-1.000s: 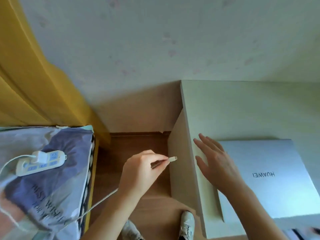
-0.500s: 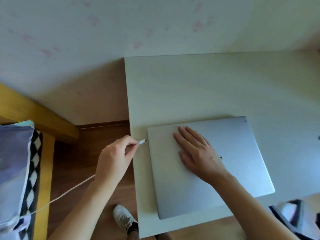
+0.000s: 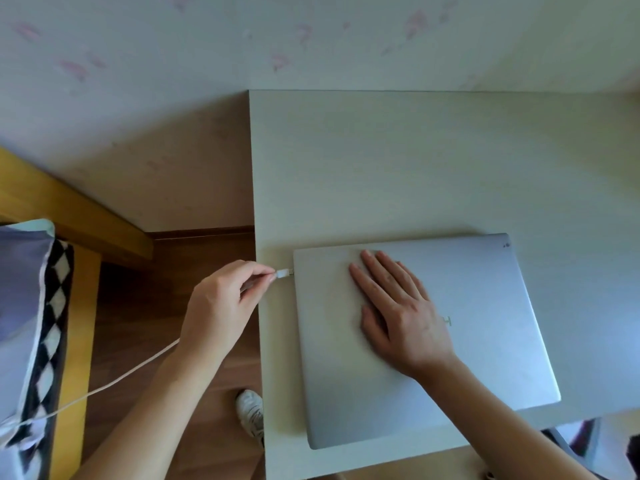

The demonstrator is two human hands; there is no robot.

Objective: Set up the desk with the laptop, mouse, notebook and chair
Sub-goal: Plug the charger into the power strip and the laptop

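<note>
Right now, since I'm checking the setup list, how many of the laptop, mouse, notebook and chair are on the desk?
1: the closed silver laptop lies near the front-left corner of the pale white desk, under the right hand. No mouse, notebook or chair shows; some may be out of frame.

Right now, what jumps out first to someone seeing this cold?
The closed silver laptop lying flat on the white desk, near its front left corner, with the right hand spread flat on the lid. At the laptop's left edge, the left hand pinches a white charger plug, its cable trailing left toward the bed.
</note>
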